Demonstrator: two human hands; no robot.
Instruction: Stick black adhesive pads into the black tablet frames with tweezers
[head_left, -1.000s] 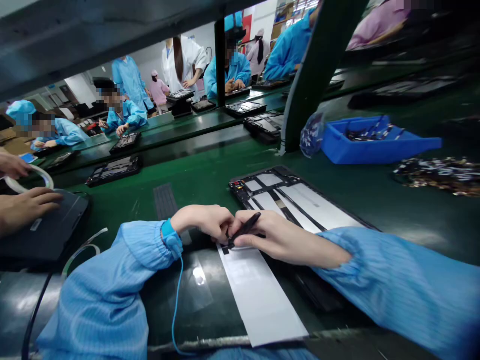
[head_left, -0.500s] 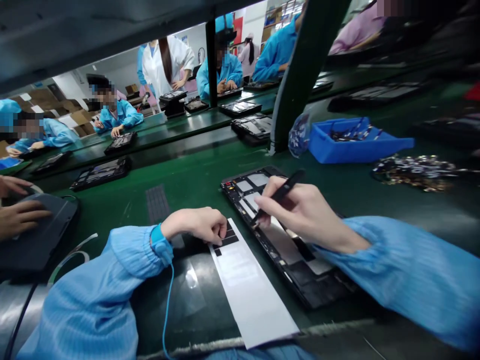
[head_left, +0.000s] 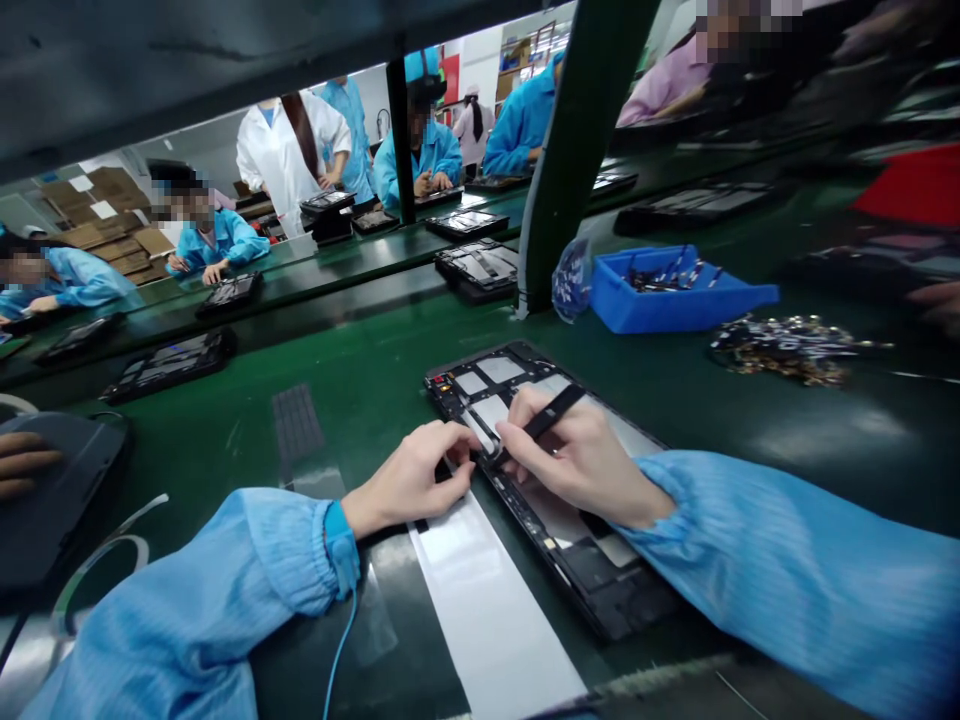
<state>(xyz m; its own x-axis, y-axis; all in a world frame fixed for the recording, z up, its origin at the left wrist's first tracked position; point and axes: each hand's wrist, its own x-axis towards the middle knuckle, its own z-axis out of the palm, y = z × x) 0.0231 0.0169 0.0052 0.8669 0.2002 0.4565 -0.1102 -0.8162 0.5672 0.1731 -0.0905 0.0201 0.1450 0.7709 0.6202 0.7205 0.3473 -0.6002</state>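
Observation:
My right hand [head_left: 559, 455] grips black tweezers [head_left: 555, 410], their tip end down at the left edge of an opened tablet-like device [head_left: 607, 590] with exposed inner parts. My left hand [head_left: 424, 470] is beside that same edge, thumb and index finger closed together close to the tweezers. Whatever lies between those fingertips is too small to make out. Under the left hand runs a long white strip [head_left: 495, 600] with black adhesive pieces at its far end, partly covered by the fingers. A blue wrist strap [head_left: 341, 545] with a cord circles my left wrist.
Behind the device stands a blue bin [head_left: 667, 300] of small parts, with a pile of flex-cable-like parts [head_left: 795, 345] nearby. A green post [head_left: 562, 170] rises beside it. At left, a co-worker's hand [head_left: 26, 465] rests on a dark device [head_left: 60, 500]. More opened devices line the bench.
My left hand has moved from the strip's black pieces to the device's edge, near the tweezers. My right hand still works at that edge. The head view has shifted slightly right.

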